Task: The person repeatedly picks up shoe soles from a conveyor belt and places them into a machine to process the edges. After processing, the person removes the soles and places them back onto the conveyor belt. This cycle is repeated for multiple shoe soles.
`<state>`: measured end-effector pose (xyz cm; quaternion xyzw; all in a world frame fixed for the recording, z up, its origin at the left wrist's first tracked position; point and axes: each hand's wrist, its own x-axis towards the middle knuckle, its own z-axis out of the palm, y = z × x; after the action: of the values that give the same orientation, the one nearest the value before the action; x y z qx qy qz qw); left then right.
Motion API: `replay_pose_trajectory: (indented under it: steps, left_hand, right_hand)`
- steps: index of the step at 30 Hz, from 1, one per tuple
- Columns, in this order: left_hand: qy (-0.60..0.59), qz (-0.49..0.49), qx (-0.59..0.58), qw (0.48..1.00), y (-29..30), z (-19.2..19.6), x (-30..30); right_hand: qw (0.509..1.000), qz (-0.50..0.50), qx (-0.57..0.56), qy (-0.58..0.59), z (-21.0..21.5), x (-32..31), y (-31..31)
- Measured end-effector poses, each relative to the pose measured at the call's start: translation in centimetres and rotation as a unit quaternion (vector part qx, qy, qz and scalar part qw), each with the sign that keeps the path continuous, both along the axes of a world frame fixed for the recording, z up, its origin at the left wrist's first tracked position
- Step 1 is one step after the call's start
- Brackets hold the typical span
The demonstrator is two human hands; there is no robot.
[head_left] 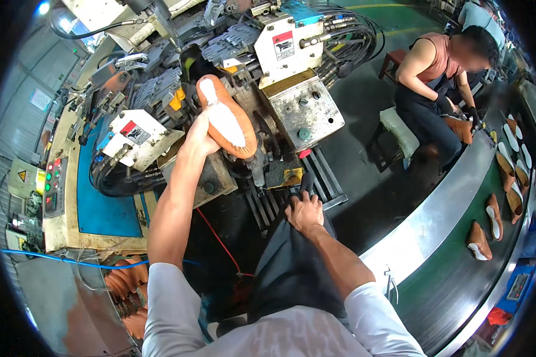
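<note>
Pale shirt (292, 336) nearest. Left hand (200, 140) curled round edge of tan shoe (225, 116), white sole (230, 126) facing camera, by machine (289, 53). Right hand (305, 213) half-curled over dark trousers (292, 268); can't tell if gripping. Step: probably placing or removing shoe; next needs steady left grip.

Left hand (201, 138) holds shoe (242, 110) (white underside (225, 124) facing up) at machine (301, 110); right hand (305, 212) at dark-clad leg (286, 256).
</note>
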<state>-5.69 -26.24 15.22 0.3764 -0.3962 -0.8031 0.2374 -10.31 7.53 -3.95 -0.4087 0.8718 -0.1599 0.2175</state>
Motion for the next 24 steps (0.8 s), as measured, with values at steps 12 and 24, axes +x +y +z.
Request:
replay_pose_trajectory:
  steps: [12, 24]
  left_hand:
    - [0.248, -0.147, -0.058, 0.956, 16.7, -0.4, 19.6]
    - [-0.045, 0.304, 0.015, 0.952, 31.3, -9.8, 47.5]
  right_hand:
    - [0.994, 0.034, -0.072, 0.073, 0.1, 1.6, 1.1]
    - [0.978, 0.145, -0.082, 0.123, -2.9, 2.3, 1.7]
